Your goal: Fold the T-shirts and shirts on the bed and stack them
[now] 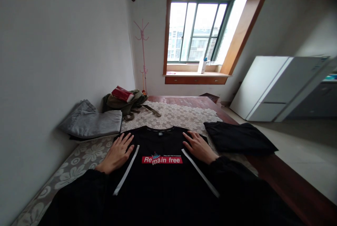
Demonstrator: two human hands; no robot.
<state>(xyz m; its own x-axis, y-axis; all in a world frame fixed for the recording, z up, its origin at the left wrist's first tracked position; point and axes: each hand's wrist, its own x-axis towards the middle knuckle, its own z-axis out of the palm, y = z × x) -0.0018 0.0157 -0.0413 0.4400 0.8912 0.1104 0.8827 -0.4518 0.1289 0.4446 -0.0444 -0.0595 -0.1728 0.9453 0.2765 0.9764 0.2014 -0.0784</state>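
You are pressing both hands flat on a black T-shirt spread across the table.

Your left hand [117, 154] is lying palm down, fingers spread wide, on the shirt's shoulder at lower left of centre, gripping nothing; your right hand [198, 145] is resting the same way, fingers wide, on the other shoulder just right of centre. The black T-shirt [162, 173] is filling the lower middle of the frame, collar pointing away from you, its red "Remain free" label sitting between your hands and a white stripe running down by each one. It is lying on a floral lace tablecloth [176, 115]. A folded dark garment [238, 136] is sitting just right of your right hand, and folded grey trousers [91, 120] and an olive bag [123, 103] are resting at centre left by the wall.
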